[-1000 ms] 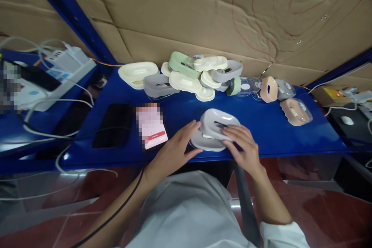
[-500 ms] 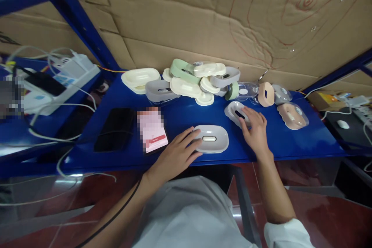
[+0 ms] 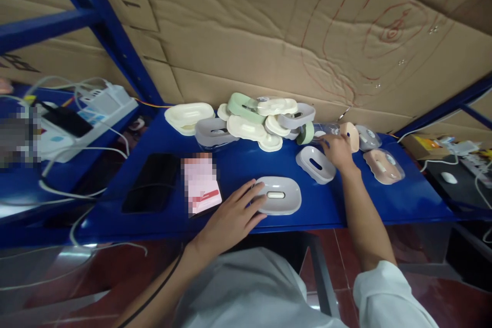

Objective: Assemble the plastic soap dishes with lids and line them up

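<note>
Behind the blue table (image 3: 369,205) we see cardboard (image 3: 230,36), where we read "1100" at far left. Our left hand (image 3: 234,212) lies loosely spread on the grey dish (image 3: 288,202), hiding its left end, close to the near edge. Our right hand (image 3: 340,151) partly covers the clear covers (image 3: 326,128) at far right; we cannot tell whether it grips one. Blue surface shows between the dish and the grey slotted tray (image 3: 315,166).
</note>
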The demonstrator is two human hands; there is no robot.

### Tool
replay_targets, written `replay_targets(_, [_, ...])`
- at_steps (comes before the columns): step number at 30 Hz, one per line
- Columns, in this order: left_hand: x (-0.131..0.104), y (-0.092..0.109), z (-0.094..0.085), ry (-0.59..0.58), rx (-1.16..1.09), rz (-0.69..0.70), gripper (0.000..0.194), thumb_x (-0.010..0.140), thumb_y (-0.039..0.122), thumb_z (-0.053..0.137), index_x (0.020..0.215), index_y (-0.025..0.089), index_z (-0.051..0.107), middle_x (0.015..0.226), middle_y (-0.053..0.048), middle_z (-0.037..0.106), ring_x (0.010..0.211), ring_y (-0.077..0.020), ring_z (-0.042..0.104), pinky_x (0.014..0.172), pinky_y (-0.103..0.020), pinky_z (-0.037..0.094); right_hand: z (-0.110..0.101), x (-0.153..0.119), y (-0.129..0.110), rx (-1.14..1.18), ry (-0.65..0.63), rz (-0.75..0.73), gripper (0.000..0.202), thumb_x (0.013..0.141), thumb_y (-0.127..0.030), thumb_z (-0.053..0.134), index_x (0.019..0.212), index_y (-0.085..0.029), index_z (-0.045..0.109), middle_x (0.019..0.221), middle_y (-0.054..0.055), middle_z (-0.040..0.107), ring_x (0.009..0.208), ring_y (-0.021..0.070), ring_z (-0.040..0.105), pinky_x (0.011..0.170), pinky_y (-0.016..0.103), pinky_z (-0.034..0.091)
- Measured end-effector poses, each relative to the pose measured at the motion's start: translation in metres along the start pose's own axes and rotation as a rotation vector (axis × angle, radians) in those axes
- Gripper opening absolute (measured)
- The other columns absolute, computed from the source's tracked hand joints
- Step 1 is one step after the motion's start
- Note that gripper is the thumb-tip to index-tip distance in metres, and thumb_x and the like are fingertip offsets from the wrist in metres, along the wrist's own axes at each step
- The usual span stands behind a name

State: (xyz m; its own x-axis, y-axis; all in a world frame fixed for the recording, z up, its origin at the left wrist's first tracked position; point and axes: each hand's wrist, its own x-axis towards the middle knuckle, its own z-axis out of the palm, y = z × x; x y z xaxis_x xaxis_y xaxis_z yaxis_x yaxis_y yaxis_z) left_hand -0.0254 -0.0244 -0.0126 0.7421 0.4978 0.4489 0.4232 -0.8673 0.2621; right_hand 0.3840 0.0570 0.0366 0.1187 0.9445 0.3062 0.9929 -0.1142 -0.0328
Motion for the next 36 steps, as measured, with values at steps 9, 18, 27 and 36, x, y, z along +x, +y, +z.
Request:
replay_targets(9, [-0.001,0.003,-0.003,0.007,-0.112,-0.131,0.066,0.105,0.036,0.065,0.164,0.025,0.038,0.173,-0.019,0.037,0.155,-0.0334,0.047,0.121,-0.05,0.052,-0.052,-0.069,-0.041,0.836,0.381,0.189,0.051,0.107,-0.061,0.046,0.128,-0.022,0.07,0.076,0.0,0.062,0.06,0.0162,0.055,0.057,0.031,0.049])
replay_targets(18, [-0.002,0.004,-0.003,0.037,-0.11,-0.124,0.084,0.103,0.035,0.068,0.172,0.03,0.019,0.175,-0.019,0.032,0.158,-0.0345,0.043,0.12,-0.051,0.052,-0.024,-0.103,-0.128,1.016,-0.187,-0.034,0.039,0.106,-0.055,0.054,0.115,-0.026,0.079,0.112,0.006,0.079,0.104,0.0231,0.074,0.093,0.039,0.058])
replay_targets(27, [-0.002,0.004,-0.003,0.015,-0.082,-0.097,0.067,0.105,0.032,0.065,0.165,0.024,0.037,0.162,-0.019,0.052,0.151,-0.0328,0.052,0.124,-0.051,0.047,-0.026,-0.105,-0.158,0.754,0.114,-0.125,0.026,0.108,-0.041,0.058,0.106,-0.026,0.079,0.107,0.005,0.083,0.101,0.0252,0.077,0.093,0.042,0.057])
replay_targets(36, [-0.003,0.004,-0.005,-0.004,-0.179,-0.174,0.081,0.106,0.04,0.063,0.172,0.027,0.017,0.168,-0.018,0.045,0.157,-0.0307,0.045,0.128,-0.049,0.043,-0.04,-0.145,-0.132,0.466,-0.169,-0.531,0.071,0.102,-0.055,0.066,0.165,-0.038,0.041,0.168,0.007,0.048,0.159,0.0349,0.04,0.127,0.062,0.036])
